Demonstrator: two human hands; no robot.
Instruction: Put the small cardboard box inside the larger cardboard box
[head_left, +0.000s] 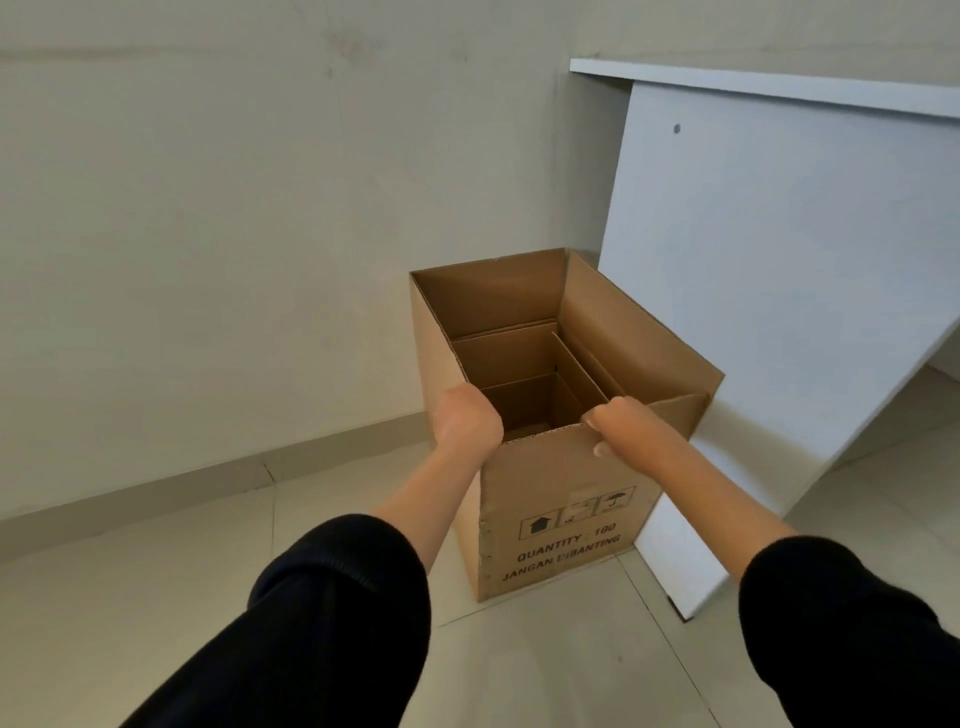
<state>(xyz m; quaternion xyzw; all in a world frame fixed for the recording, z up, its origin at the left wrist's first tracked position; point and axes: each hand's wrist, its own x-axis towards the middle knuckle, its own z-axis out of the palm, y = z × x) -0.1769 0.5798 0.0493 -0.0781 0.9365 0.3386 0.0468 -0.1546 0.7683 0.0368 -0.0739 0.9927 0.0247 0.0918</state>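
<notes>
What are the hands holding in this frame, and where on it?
Both hands grip the larger cardboard box at its open top: the left hand over the left wall's rim, the right hand on the near wall's top edge, fingers inside, thumb outside.

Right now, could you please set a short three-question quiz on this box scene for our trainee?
1. True or false: the small box already sits inside the large box.
2. Which hand has its thumb outside the near wall? A. left hand B. right hand
3. What stands directly to the right of the large box?

Key:
1. True; its open top shows below the large box's rim.
2. B.
3. A white desk panel, standing on the tiled floor.
</notes>
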